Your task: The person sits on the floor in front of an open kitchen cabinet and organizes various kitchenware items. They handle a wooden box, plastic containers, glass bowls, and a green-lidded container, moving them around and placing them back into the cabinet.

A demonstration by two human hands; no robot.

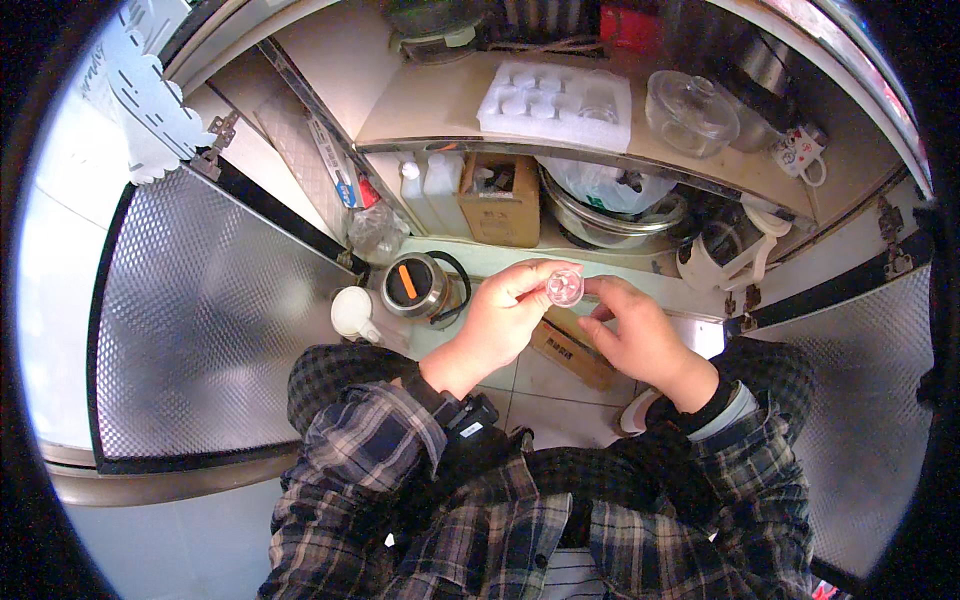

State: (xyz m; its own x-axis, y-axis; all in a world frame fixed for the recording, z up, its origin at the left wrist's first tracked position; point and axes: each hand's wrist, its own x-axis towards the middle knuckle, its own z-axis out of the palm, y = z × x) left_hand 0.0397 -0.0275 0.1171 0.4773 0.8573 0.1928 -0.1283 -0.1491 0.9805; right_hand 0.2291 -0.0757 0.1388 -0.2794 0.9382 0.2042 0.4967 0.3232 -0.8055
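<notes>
My left hand [504, 315] grips a small clear glass cup [565, 289] between thumb and fingers, its round opening facing up toward me. My right hand [637, 328] is beside the cup, index fingertip at its right side, thumb apart; whether it touches the glass is hard to tell. On the cabinet shelf [420, 105] beyond lies a white foam tray [517, 116] with round hollows; a clear piece seems to sit at its right end. A lidded clear glass bowl [694, 112] stands to the right of the tray.
A steel pot with black lid [409, 289] and a white mug [352, 311] stand left of my hands. The lower shelf holds white bottles [442, 187], a cardboard box [501, 210] and a steel pan [600, 225]. Cabinet doors [217, 322] swing out both sides. Another box [574, 349] lies below.
</notes>
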